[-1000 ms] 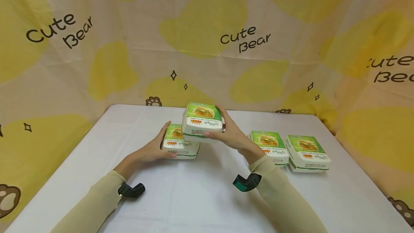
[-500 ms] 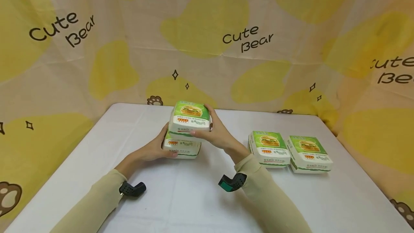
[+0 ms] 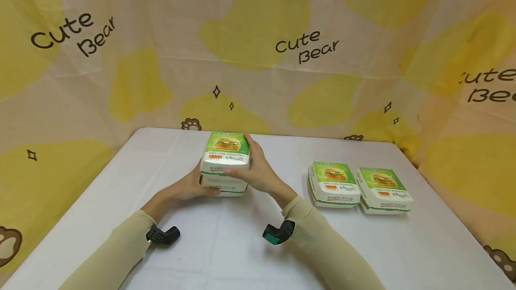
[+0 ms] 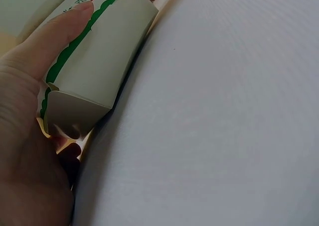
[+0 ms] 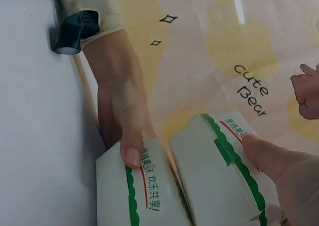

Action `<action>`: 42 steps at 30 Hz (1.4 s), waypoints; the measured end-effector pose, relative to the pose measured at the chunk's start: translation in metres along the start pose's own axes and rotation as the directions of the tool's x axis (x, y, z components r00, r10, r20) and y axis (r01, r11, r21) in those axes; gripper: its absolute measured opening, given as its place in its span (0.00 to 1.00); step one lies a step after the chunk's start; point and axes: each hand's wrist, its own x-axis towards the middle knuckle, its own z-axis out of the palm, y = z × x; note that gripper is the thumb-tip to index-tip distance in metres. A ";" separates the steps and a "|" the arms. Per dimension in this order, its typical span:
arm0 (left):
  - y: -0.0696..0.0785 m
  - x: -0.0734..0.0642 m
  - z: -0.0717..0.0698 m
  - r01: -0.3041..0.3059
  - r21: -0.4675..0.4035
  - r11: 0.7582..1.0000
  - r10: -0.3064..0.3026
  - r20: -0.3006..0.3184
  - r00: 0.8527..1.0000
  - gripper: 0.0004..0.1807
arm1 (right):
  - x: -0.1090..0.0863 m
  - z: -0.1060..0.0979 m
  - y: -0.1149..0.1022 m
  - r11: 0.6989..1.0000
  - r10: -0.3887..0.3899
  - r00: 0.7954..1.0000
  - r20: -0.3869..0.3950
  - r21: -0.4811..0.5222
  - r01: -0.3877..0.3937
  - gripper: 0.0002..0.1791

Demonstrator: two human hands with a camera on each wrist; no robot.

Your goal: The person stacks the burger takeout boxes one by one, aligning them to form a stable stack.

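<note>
My right hand grips a green and white burger box by its right side, thumb on the front. That box is right above a second burger box, which stands on the white table. Around the lower box's left side my left hand is wrapped, its thumb pressed on the front face. In the right wrist view a narrow gap shows between the upper box and the lower box; whether they touch at the back I cannot tell. The far fingers of both hands are mostly hidden.
Two more burger boxes, one and another, stand side by side on the right of the white table. Behind the table hangs a yellow-patterned cloth with printed lettering. Each wrist wears a black camera.
My right hand has carried its box left and then down, from the upper right of the lower box to right over it. My left hand keeps its hold on the lower box.
</note>
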 end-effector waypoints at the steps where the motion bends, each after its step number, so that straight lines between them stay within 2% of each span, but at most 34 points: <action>1: -0.001 0.000 0.000 -0.007 0.001 1.000 0.007 -0.002 1.000 0.61 | 0.000 0.001 0.001 1.000 0.007 1.000 0.002 -0.017 -0.007 0.60; 6: -0.002 0.000 0.000 -0.012 0.010 1.000 0.012 -0.003 1.000 0.61 | 0.000 0.003 0.001 0.999 0.012 1.000 0.007 -0.044 -0.011 0.60; 11: 0.001 -0.001 0.000 0.005 -0.012 1.000 -0.005 0.004 1.000 0.61 | 0.000 0.003 0.002 0.999 0.004 1.000 0.008 -0.045 -0.004 0.59; 20: 0.000 -0.002 0.000 0.033 -0.012 0.999 -0.033 -0.003 0.999 0.61 | 0.001 0.002 0.003 0.994 0.025 1.000 0.015 -0.111 -0.023 0.60; 31: -0.002 0.001 -0.001 -0.020 0.020 1.000 0.020 0.010 1.000 0.61 | 0.000 0.000 0.000 0.991 0.048 0.999 0.023 -0.126 -0.045 0.60; 42: -0.004 0.001 -0.003 -0.021 0.016 1.000 0.021 -0.004 1.000 0.64 | 0.000 -0.002 -0.001 0.991 0.038 0.999 0.022 -0.130 -0.035 0.60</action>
